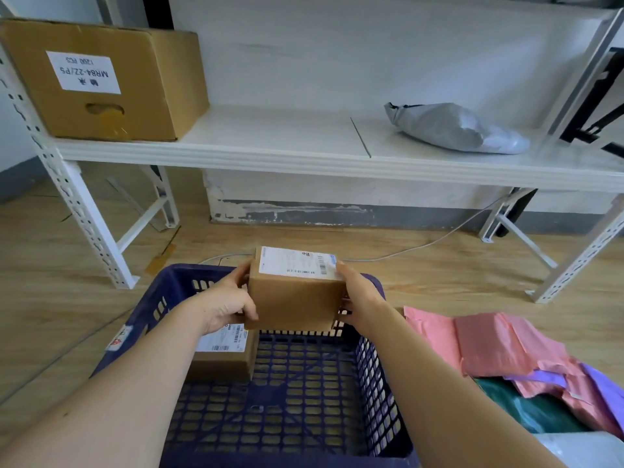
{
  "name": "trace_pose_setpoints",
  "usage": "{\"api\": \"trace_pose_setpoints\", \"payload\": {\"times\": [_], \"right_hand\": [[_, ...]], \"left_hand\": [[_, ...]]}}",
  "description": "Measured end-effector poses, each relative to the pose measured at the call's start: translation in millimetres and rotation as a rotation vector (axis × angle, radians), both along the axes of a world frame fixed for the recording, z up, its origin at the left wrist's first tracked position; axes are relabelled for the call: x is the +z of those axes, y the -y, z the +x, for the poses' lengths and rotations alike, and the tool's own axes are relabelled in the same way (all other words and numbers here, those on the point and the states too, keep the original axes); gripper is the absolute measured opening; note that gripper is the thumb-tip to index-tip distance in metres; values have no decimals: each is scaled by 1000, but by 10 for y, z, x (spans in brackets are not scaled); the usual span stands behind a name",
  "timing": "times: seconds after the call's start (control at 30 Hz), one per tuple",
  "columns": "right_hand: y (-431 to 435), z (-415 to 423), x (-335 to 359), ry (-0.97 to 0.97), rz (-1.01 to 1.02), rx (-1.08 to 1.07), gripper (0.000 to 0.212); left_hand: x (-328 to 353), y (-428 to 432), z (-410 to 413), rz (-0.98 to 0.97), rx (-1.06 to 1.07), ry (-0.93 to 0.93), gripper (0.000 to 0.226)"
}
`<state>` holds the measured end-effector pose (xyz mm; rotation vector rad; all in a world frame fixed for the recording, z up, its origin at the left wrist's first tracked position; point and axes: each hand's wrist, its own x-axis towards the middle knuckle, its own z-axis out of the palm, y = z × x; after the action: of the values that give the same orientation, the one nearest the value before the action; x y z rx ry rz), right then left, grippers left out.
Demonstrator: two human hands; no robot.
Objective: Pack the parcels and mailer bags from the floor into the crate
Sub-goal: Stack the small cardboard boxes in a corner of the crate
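white metal shelf (pixel 304 153) far, spans scene | large cardboard box (pixel 101 79) on shelf, far left, label inverted | grey bag (pixel 456 128) on shelf, far right | white cable (pixel 439 239) on wood floor (pixel 50 298)

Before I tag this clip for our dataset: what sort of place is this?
Probably a parcel storeroom: white metal slotted-angle shelving, a labelled brown cardboard carton, and a dark blue perforated plastic crate being packed.

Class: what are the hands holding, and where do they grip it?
A brown parcel, gripped by its two opposite sides: left hand on one, right hand on the other.
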<state>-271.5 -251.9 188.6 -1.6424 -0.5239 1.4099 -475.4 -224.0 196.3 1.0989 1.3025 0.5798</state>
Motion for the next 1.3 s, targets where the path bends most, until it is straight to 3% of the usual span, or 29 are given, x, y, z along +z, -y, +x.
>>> {"api": "trace_pose_setpoints", "payload": {"times": [0.23,0.33,0.53,0.83,0.9,1.0,1.07,1.3], "right_hand": [[-110,-256,-67,43,56,212,26],[-139,-391,-89,40,77,289,27],[-381,-697,-275,9,99,393,37],[-717,-938,-734,13,-13,455,59],[-735,-977,-852,30,-33,496,55],[-764,-1040,-948,52,-57,520,26],[-796,-1092,-1010,69,-67,513,23],[-877,-1336,-1145,-3,-120,432,29]], "left_hand": [[-121,-75,-122,212,52,-384,75],[-142,-105,-241,239,54,-496,78],[-234,-368,-466,228,183,-501,85],[-855,-595,-821,66,250,-748,74],[-991,-613,-891,34,241,-739,78],[-1139,-646,-960,-26,244,-675,93],[-1252,-704,-1004,-29,283,-637,96],[-1241,-663,-860,142,293,-850,61]]}}
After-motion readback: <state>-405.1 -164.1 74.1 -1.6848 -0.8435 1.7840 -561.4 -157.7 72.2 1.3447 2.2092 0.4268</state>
